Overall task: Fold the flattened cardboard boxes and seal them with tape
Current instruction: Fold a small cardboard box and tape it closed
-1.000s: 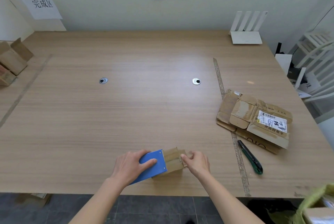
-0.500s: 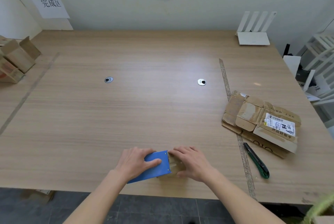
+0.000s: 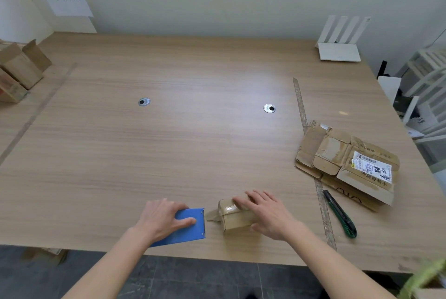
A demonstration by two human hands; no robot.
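While the right hand (image 3: pixel 266 214) lies flat-fingered on the small box (image 3: pixel 235 216), steadying it, the left hand (image 3: pixel 164 220) grips the blue tape dispenser (image 3: pixel 185 227), apparently drawing tape (image 3: pixel 213 215) taut.

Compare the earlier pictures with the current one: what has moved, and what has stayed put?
The left hand has drawn the blue tape dispenser leftward off the small box, leaving a gap. The right hand, which pinched the box's end, now lies flat on top. The flattened boxes and utility knife stayed put.
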